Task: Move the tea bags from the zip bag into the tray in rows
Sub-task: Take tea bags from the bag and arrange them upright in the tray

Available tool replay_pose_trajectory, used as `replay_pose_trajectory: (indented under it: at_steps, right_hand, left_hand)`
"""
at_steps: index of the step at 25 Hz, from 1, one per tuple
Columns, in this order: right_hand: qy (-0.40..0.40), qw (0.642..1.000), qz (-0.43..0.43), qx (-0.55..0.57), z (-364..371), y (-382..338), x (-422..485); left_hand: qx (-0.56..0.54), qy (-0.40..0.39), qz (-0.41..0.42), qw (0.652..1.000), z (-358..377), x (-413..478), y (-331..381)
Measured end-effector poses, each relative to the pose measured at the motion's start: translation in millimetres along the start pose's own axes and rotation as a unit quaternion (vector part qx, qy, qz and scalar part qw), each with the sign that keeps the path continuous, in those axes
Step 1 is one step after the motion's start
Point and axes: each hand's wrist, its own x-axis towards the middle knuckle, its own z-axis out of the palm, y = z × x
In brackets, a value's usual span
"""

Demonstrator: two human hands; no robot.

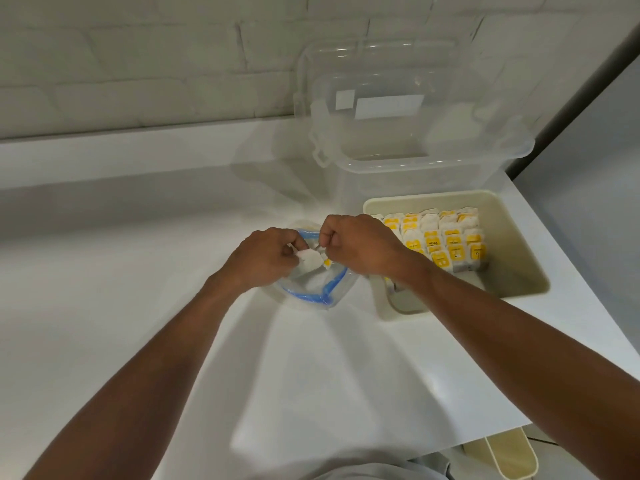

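Left hand (266,254): fingers curled, pinching one end of a white tea bag (310,259) over the mouth of the zip bag (311,292).
Right hand (360,244): fingers closed on the other end of the same tea bag, by its yellow tag; whether a second one is caught in the pinch cannot be told.
Zip bag: lies on the white worktop (138,237), blue seal gaping, just beside the tray's left wall.
Tray (519,258): cream; rows of tea bags (446,240) fill the far part, and bare floor shows at the near end.
Step in hand (judgement): free the tea bag fully, lift it clear of the seal, then stand it tag-up against the nearest row so the line stays straight.
Edges: the tray's left wall must be cleared; the worktop's right edge runs close beside the tray.
Open room: wide worktop lies to the left and toward the person; a clear container (415,143) stands just behind the tray.
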Motion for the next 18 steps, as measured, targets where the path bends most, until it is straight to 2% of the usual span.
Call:
replay_pose_trajectory:
  at_steps: [4, 7, 9, 12, 15, 16, 18]
  right_hand:
    - [0.005, 0.999, -0.016, 0.030, -8, 1, -2]
    - [-0.020, 0.985, 0.026, 0.171, -14, 3, -3]
    - [-0.031, 0.973, 0.044, 0.227, -18, 6, -5]
    - [-0.033, 0.975, 0.032, 0.218, -24, 9, -9]
    - [0.028, 0.997, 0.005, 0.072, -30, 9, -11]
    - [0.036, 0.998, 0.000, 0.055, -34, 8, -13]
    - [-0.018, 0.990, 0.011, 0.138, -39, 6, -16]
  left_hand:
    - [-0.100, 0.013, -0.029, 0.994, -4, 0, -1]
    - [-0.167, 0.015, -0.044, 0.985, -4, -1, 1]
    - [-0.195, 0.017, -0.048, 0.979, -3, -2, 3]
    - [-0.222, 0.037, -0.050, 0.973, -1, -1, 4]
    - [-0.196, 0.084, -0.047, 0.976, 2, -1, 2]
    - [-0.198, 0.094, -0.046, 0.975, 3, 0, 1]
    - [-0.215, 0.088, -0.047, 0.971, 3, 0, 2]
